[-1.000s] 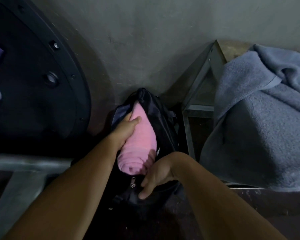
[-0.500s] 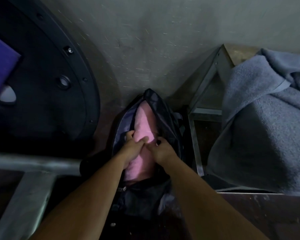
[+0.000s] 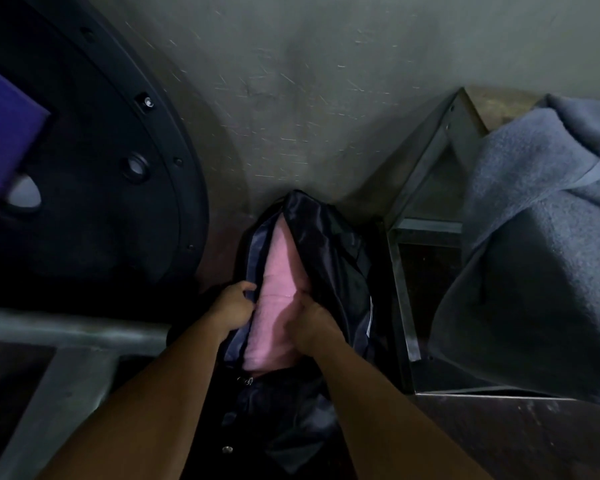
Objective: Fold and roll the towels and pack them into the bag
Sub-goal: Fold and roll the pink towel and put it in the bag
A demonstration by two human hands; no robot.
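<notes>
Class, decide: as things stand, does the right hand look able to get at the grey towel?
Probably yes, once it lets go: the right hand holds the bag edge, and nothing stands between it and the grey towel.

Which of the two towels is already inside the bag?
The pink towel, rolled and lying in the open black bag. The grey-blue towel hangs unrolled over the metal frame at right.

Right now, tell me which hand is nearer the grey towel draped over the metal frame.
Right. The right hand rests on the pink towel in the bag, nearest the grey towel; the left hand grips the bag's opposite edge, farther off.
</notes>
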